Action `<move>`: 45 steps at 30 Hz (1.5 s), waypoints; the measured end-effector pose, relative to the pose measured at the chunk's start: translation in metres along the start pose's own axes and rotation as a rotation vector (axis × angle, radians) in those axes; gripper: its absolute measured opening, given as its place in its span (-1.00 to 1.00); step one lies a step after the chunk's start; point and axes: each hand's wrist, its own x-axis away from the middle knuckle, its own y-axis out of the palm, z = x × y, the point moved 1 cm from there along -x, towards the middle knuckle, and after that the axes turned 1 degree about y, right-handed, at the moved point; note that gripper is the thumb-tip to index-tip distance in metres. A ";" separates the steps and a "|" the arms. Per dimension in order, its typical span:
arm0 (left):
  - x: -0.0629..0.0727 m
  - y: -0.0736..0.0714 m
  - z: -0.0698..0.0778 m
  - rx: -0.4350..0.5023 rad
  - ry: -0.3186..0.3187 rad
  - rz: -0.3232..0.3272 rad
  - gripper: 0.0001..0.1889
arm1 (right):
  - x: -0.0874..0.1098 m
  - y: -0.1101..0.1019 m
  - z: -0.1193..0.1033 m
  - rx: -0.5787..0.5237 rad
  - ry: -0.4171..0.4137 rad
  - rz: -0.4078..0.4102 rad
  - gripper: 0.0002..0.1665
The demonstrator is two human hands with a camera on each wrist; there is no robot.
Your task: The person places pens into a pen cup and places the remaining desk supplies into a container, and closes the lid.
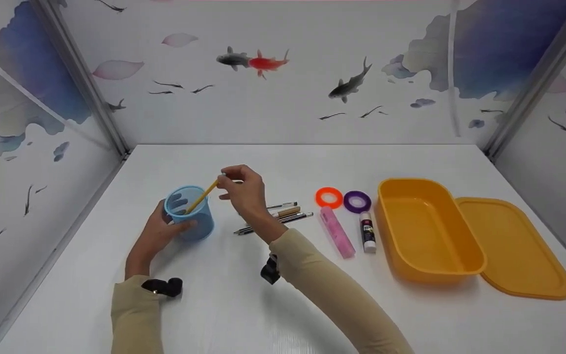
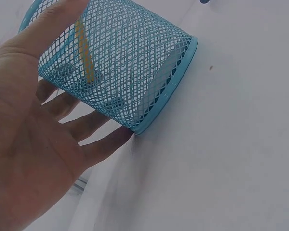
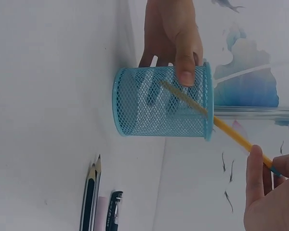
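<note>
A light-blue mesh pen holder (image 1: 200, 227) stands upright at the left of the white table. My left hand (image 1: 157, 231) grips its side, thumb on the near face and fingers round the far one. In my right hand (image 1: 247, 194) a slim yellow pencil (image 3: 233, 134) is pinched near its teal end. The pencil slants down through the rim, its lower part inside the holder and seen through the mesh in the left wrist view. Two dark striped pencils (image 3: 89, 195) and a capped pen (image 3: 114, 210) lie on the table, partly behind my right wrist in the head view.
Right of the pencils lie an orange ring (image 1: 317, 197), a purple ring (image 1: 347, 202), a pink translucent slim object (image 1: 337, 232) and a glue stick (image 1: 368, 232). Beyond them stands a deep yellow box (image 1: 385, 231), with its yellow lid (image 1: 519, 246) flat alongside. Printed walls enclose the table.
</note>
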 end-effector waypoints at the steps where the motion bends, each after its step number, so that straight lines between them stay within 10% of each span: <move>1: 0.000 0.000 0.000 -0.001 0.001 0.001 0.08 | 0.000 0.002 0.002 0.000 0.001 -0.005 -0.78; 20: 0.001 -0.001 -0.002 0.008 0.025 0.019 0.08 | -0.001 0.009 0.027 0.111 0.008 -0.082 -0.66; 33: 0.002 0.000 -0.002 0.021 0.064 0.007 0.07 | -0.018 -0.049 0.020 0.453 -0.020 -0.286 -0.29; 45: 0.001 0.001 -0.003 0.027 0.042 -0.004 0.08 | -0.031 -0.097 0.025 0.558 -0.014 -0.324 -0.39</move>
